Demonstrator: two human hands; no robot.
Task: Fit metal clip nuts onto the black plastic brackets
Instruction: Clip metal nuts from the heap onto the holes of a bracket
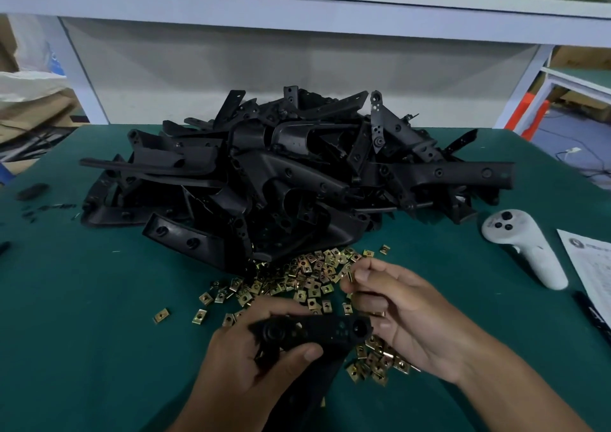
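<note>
My left hand grips a black plastic bracket near the table's front edge, thumb curled over its lower side. Just right of it, my right hand pinches a single brass-coloured clip nut between thumb and forefinger, a little above the bracket's right end. More clip nuts seem to lie in its palm. Several loose clip nuts are scattered on the green mat around both hands. A big heap of black brackets fills the middle of the table behind them.
A white handheld controller lies at the right, beside a printed sheet and a black marker. Small black bits lie at the left edge. A white shelf frame stands behind the green table.
</note>
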